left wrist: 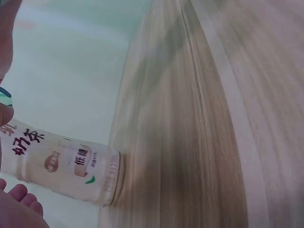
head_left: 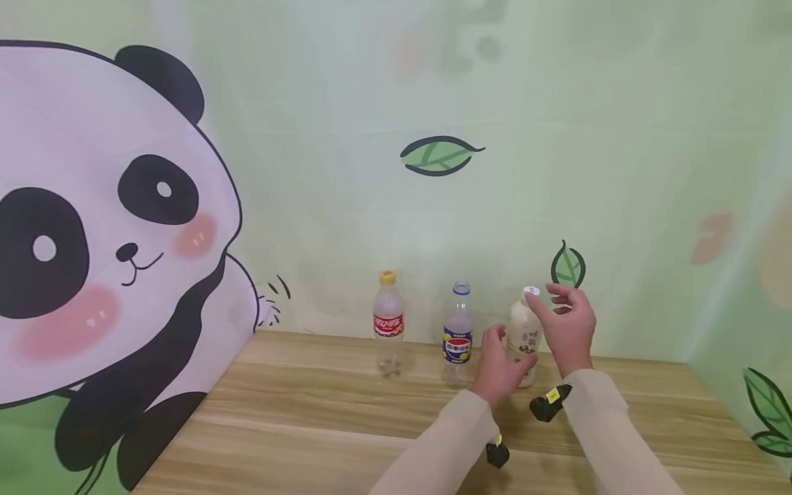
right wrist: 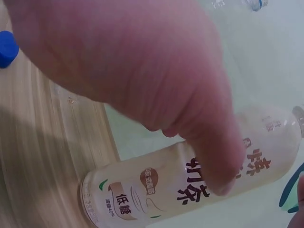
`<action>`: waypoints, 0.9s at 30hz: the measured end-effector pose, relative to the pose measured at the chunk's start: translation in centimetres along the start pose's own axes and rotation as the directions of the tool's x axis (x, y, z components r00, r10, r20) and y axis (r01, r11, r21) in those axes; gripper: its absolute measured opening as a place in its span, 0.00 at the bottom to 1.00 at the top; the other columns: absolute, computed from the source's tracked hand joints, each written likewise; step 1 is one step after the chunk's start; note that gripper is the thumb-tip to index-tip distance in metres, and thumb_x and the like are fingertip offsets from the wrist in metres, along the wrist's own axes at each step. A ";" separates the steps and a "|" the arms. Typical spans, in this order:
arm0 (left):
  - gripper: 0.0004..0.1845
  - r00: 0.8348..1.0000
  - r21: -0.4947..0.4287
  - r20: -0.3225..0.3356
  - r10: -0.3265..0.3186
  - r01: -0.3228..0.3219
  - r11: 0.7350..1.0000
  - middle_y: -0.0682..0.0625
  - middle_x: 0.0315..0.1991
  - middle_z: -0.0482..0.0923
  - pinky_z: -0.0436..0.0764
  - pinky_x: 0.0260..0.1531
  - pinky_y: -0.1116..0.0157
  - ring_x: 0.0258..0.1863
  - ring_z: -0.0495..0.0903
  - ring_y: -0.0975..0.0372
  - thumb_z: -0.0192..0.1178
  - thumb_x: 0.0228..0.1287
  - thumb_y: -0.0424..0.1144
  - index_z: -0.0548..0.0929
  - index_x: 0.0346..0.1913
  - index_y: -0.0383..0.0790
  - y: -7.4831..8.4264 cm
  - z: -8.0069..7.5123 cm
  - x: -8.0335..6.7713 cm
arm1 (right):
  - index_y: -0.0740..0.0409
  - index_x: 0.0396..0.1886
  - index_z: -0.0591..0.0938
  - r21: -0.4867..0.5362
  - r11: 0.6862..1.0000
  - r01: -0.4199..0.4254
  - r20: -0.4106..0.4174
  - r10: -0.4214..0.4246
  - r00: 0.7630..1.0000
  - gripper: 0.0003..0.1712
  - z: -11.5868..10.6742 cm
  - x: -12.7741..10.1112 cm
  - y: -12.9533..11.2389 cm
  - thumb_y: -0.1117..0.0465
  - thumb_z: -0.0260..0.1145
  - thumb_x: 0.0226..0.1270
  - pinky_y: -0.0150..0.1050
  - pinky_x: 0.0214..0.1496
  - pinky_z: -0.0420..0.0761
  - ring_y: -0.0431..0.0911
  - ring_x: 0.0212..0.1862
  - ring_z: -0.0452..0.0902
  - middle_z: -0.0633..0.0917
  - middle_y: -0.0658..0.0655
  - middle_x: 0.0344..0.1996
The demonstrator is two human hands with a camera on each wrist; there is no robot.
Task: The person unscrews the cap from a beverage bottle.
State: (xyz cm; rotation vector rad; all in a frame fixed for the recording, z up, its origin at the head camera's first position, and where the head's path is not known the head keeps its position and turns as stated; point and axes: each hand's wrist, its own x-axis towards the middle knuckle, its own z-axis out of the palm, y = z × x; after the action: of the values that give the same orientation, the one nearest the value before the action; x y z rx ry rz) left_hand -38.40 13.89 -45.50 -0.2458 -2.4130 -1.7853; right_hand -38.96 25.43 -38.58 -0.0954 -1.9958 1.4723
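Observation:
A cream-coloured milk tea bottle (head_left: pixel 522 326) with a white cap (head_left: pixel 531 292) stands upright at the back of the table. My left hand (head_left: pixel 502 368) is around its lower body, fingers on the left and thumb across the front, with a gap between the fingertips and the bottle in the left wrist view. Up at the cap is my right hand (head_left: pixel 566 323): its thumb tip overlaps the cap's edge, and the other fingers are spread apart from it. In the right wrist view, the left thumb overlaps the label of the milk tea bottle (right wrist: pixel 137 190).
To the left stand a blue-labelled cola bottle (head_left: pixel 458 340) without a cap and a red-labelled cola bottle (head_left: pixel 388 326) with a yellow cap. A blue cap (right wrist: pixel 7 49) lies on the wooden table (head_left: pixel 297 399). Behind is a printed panda backdrop (head_left: pixel 309 206).

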 end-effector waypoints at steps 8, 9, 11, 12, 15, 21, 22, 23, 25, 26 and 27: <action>0.46 0.999 -0.046 -0.037 -0.018 0.016 0.999 0.45 0.72 0.67 0.71 0.72 0.51 0.70 0.72 0.52 0.75 0.58 0.47 0.61 0.75 0.44 -1.0 1.4 1.7 | 0.54 0.61 0.82 -0.019 1.000 -0.010 0.034 0.011 0.999 0.36 0.3 0.8 0.5 0.37 0.74 0.60 0.34 0.47 0.76 0.47 0.52 0.73 0.82 0.55 0.55; 0.46 0.999 -0.058 -0.041 -0.018 0.016 0.998 0.45 0.71 0.68 0.71 0.72 0.51 0.69 0.73 0.52 0.75 0.58 0.47 0.61 0.75 0.43 -1.1 1.6 1.9 | 0.54 0.62 0.82 -0.019 1.000 -0.014 0.038 0.014 0.999 0.37 0.3 0.9 0.5 0.37 0.74 0.60 0.34 0.47 0.76 0.47 0.52 0.73 0.82 0.55 0.55; 0.46 0.999 -0.082 -0.041 -0.025 0.021 0.996 0.46 0.69 0.69 0.72 0.71 0.51 0.66 0.74 0.53 0.76 0.56 0.46 0.62 0.74 0.43 -1.2 1.8 2.2 | 0.54 0.62 0.82 -0.021 1.000 -0.019 0.046 0.020 0.999 0.37 0.4 0.9 0.5 0.37 0.75 0.59 0.34 0.47 0.76 0.47 0.53 0.74 0.82 0.55 0.55; 0.47 0.999 -0.092 -0.039 -0.031 0.028 0.995 0.46 0.68 0.70 0.73 0.70 0.51 0.65 0.75 0.54 0.77 0.56 0.45 0.62 0.74 0.43 -1.1 1.9 2.3 | 0.54 0.62 0.82 -0.023 0.999 -0.023 0.048 0.024 0.999 0.38 0.5 1.0 0.6 0.37 0.75 0.59 0.34 0.47 0.76 0.47 0.53 0.74 0.82 0.55 0.55; 0.47 0.998 -0.118 -0.030 -0.050 0.046 0.992 0.48 0.65 0.73 0.75 0.68 0.51 0.62 0.77 0.55 0.78 0.54 0.43 0.63 0.73 0.44 -0.9 2.1 2.6 | 0.54 0.61 0.82 -0.017 1.000 -0.023 0.055 0.024 0.998 0.37 0.7 1.0 0.5 0.37 0.76 0.58 0.34 0.48 0.76 0.47 0.53 0.74 0.83 0.54 0.54; 0.46 0.997 -0.130 -0.048 -0.068 0.061 0.990 0.47 0.63 0.75 0.76 0.68 0.49 0.62 0.78 0.54 0.79 0.52 0.39 0.64 0.72 0.45 -0.9 2.5 3.3 | 0.53 0.60 0.83 -0.018 1.000 -0.024 0.076 0.025 0.997 0.36 1.1 1.0 0.2 0.37 0.75 0.59 0.34 0.48 0.76 0.45 0.51 0.74 0.83 0.55 0.53; 0.46 0.996 -0.128 -0.048 -0.076 0.069 0.989 0.47 0.63 0.75 0.76 0.68 0.49 0.62 0.78 0.53 0.79 0.53 0.39 0.64 0.72 0.45 -1.0 2.5 3.4 | 0.52 0.61 0.83 -0.022 0.999 -0.027 0.076 0.028 0.997 0.36 1.1 0.9 0.2 0.36 0.75 0.59 0.33 0.47 0.76 0.45 0.51 0.74 0.83 0.55 0.53; 0.46 0.995 -0.125 -0.048 -0.083 0.076 0.989 0.47 0.63 0.76 0.76 0.68 0.49 0.62 0.78 0.53 0.79 0.53 0.39 0.64 0.72 0.46 -1.0 2.7 3.5 | 0.52 0.61 0.83 -0.025 0.999 -0.030 0.072 0.032 0.997 0.36 1.1 0.9 0.2 0.36 0.75 0.59 0.33 0.47 0.77 0.44 0.50 0.74 0.83 0.55 0.53; 0.46 0.994 -0.114 -0.042 -0.096 0.091 0.989 0.47 0.64 0.76 0.76 0.67 0.49 0.62 0.78 0.54 0.79 0.53 0.40 0.64 0.73 0.47 -1.1 2.9 3.7 | 0.52 0.60 0.83 -0.030 0.999 -0.039 0.060 0.041 0.997 0.35 1.1 0.9 0.2 0.37 0.75 0.60 0.32 0.46 0.77 0.44 0.50 0.74 0.83 0.55 0.52; 0.46 0.994 -0.111 -0.038 -0.101 0.096 0.989 0.48 0.64 0.75 0.76 0.67 0.49 0.62 0.78 0.54 0.79 0.53 0.41 0.64 0.73 0.48 -1.2 2.9 3.8 | 0.52 0.61 0.83 -0.032 0.999 -0.043 0.056 0.045 0.997 0.35 1.1 0.9 0.2 0.38 0.75 0.60 0.31 0.45 0.77 0.44 0.49 0.74 0.83 0.55 0.52; 0.46 0.994 -0.106 -0.034 -0.107 0.102 0.989 0.48 0.65 0.75 0.76 0.67 0.48 0.62 0.78 0.54 0.79 0.54 0.42 0.64 0.73 0.48 -1.2 3.0 3.9 | 0.53 0.61 0.83 -0.034 0.998 -0.045 0.054 0.047 0.997 0.35 1.1 1.0 0.2 0.39 0.75 0.60 0.30 0.45 0.76 0.44 0.49 0.74 0.83 0.55 0.52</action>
State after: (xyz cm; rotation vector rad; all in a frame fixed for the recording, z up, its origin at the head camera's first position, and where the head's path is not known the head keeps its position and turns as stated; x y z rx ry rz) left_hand -42.51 16.61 -46.72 -0.0946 -2.3499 -1.9436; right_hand -40.38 25.03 -38.52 -0.1167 -2.0748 1.4862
